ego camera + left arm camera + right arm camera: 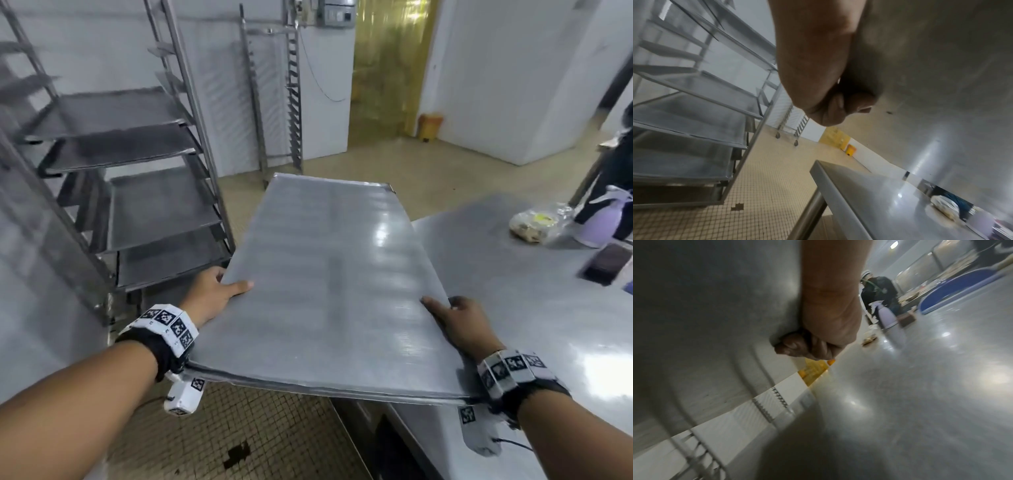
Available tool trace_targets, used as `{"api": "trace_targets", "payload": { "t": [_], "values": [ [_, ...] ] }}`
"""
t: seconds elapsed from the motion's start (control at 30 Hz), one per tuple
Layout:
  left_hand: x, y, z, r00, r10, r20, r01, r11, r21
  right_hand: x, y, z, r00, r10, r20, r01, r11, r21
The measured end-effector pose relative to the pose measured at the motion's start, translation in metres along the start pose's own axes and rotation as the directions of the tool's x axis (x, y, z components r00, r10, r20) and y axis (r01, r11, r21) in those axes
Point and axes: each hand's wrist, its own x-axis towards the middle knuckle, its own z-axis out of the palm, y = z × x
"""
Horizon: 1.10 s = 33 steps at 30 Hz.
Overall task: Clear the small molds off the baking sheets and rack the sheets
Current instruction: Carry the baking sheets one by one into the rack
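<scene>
In the head view, the fingers of the left hand [214,294] and the right hand [460,322] are hidden under the baking sheet [325,291]; only the thumbs are seen on top. The rack [113,178] at the upper left is smeared by blur and cut off by the left and top edges. A person [613,178] at the right edge is cut off, with only dark clothing seen. The contents of the plastic bag [534,224] cannot be made out. In the right wrist view, the lower left is heavily blurred, and the items on the far table [920,288] at the upper right cannot be told.
</scene>
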Motion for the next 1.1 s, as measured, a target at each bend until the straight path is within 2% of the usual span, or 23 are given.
{"api": "trace_targets", "payload": {
  "t": [0.2, 0.33, 0.47, 0.7, 0.9, 1.1],
  "values": [
    [-0.053, -0.004, -0.033, 0.988, -0.002, -0.157, -0.003, 0.999, -0.032, 0.006, -0.018, 0.012, 0.990, -0.094, 0.106, 0.088, 0.995, 0.054],
    [-0.099, -0.015, -0.059, 0.973, -0.028, -0.227, 0.007, 0.996, -0.093, 0.016, -0.027, 0.025, 0.962, -0.177, 0.206, 0.168, 0.984, 0.061],
    [-0.152, -0.020, -0.083, 0.948, -0.049, -0.314, 0.015, 0.994, -0.110, -0.004, -0.065, 0.033, 0.913, -0.268, 0.307, 0.269, 0.962, 0.041],
    [-0.218, -0.037, -0.134, 0.866, -0.091, -0.492, 0.040, 0.993, -0.114, -0.030, -0.123, 0.074, 0.815, -0.405, 0.415, 0.391, 0.912, 0.122],
    [-0.235, -0.049, -0.166, 0.814, -0.140, -0.564, 0.099, 0.990, -0.103, -0.040, -0.163, 0.111, 0.756, -0.465, 0.461, 0.434, 0.883, 0.178],
    [-0.199, -0.075, -0.204, 0.798, -0.173, -0.578, 0.149, 0.985, -0.089, -0.031, -0.201, 0.152, 0.733, -0.485, 0.477, 0.469, 0.868, 0.162]
  ]
}}
